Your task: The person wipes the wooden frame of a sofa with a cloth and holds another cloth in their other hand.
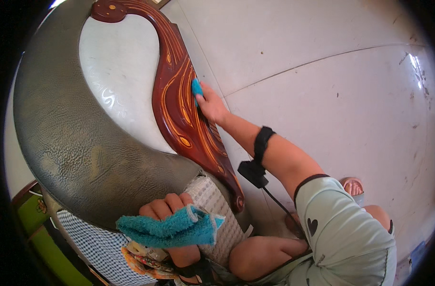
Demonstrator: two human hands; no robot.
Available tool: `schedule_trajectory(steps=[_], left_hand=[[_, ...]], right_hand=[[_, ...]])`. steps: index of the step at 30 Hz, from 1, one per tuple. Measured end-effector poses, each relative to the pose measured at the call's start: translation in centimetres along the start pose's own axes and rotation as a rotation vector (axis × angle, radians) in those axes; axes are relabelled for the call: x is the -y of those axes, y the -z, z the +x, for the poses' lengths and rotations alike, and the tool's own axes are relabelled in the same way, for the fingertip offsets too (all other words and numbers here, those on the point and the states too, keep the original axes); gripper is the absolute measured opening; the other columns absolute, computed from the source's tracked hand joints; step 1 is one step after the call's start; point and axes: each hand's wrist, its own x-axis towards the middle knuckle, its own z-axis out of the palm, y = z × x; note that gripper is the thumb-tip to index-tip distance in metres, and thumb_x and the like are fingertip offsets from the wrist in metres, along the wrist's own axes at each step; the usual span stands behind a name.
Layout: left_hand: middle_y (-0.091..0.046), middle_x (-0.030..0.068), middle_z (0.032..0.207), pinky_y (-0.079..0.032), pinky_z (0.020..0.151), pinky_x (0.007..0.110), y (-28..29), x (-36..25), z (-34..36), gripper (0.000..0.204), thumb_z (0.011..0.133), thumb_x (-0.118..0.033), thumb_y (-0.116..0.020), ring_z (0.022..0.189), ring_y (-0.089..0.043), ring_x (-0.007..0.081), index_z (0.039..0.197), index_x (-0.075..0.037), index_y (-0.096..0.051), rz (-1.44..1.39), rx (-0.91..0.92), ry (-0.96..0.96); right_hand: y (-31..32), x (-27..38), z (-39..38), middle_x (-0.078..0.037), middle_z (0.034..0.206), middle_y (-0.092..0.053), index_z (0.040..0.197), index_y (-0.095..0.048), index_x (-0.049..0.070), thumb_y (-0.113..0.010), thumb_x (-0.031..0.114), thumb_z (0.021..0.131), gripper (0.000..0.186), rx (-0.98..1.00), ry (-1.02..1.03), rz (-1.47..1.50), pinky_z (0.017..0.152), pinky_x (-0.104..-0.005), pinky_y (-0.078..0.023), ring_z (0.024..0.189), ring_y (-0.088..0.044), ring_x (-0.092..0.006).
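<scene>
Head camera showed the carved, glossy red-brown wooden trim (172,95) with yellow-lined grooves running from the upper left of the frame down to its lower centre. At its outer edge, just above the middle, my right hand (211,105) pinched a small bright-blue cloth (196,88), thumb against it; I could not tell how all my fingers lay, for some were hidden. My left hand (166,205), lower and left of centre, was closed with bent fingers around a folded teal terry cloth (167,231) that hung well apart from the wood.

Beside the trim, a smooth white panel (117,62) filled the inside of the curve, and a broad brown-grey leather-look border (60,138) swept down the left side. Below, near my left hand, lay a cream woven textured cover (227,221), a dark-and-white checked fabric (91,248) and an orange-patterned fabric (139,264). A black strap (262,143) circled my right forearm, with a black box (252,174) and a cable (279,205). My pale green shirt (351,233) and sandalled foot (352,186) showed at lower right, over the pale tiled floor (313,95).
</scene>
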Motion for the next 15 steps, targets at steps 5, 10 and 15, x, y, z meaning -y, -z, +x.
schedule_trajectory(steps=[5, 10, 15], left_hand=[[-0.04, 0.0041, 0.059, -0.036, 0.057, 0.036, -1.1, 0.3, -0.2, 0.02, 0.072, -0.024, -0.055, 0.056, -0.04, 0.0183, 0.066, -0.011, -0.042, -0.033, -0.162, -0.062], [-0.039, 0.004, 0.058, -0.036, 0.057, 0.035, -0.7, 0.0, -0.5, 0.019, 0.071, -0.023, -0.055, 0.056, -0.04, 0.018, 0.065, -0.011, -0.042, -0.035, -0.159, -0.065], [-0.038, 0.0039, 0.058, -0.035, 0.056, 0.034, -1.4, -0.1, -0.4, 0.019, 0.069, -0.022, -0.055, 0.055, -0.039, 0.0178, 0.065, -0.011, -0.041, -0.015, -0.142, -0.053]], right_hand=[[1.3, 1.5, -8.2, -0.02, 0.141, -0.021, 0.132, -0.03, 0.001, -0.047, 0.014, 0.086, 0.051, 0.196, 0.152, -0.052, 0.108, -0.0367, -0.013, 0.132, -0.016, -0.0332], [2.5, 2.3, -14.8, -0.02, 0.141, -0.02, 0.133, -0.03, 0.002, -0.048, 0.009, 0.084, 0.053, 0.276, 0.184, -0.046, 0.108, -0.0393, -0.013, 0.132, -0.014, -0.0357], [1.7, 1.8, -11.2, -0.019, 0.141, -0.022, 0.132, -0.03, 0.001, -0.046, 0.013, 0.086, 0.05, 0.164, 0.187, -0.065, 0.107, -0.0404, -0.017, 0.131, -0.017, -0.037]])
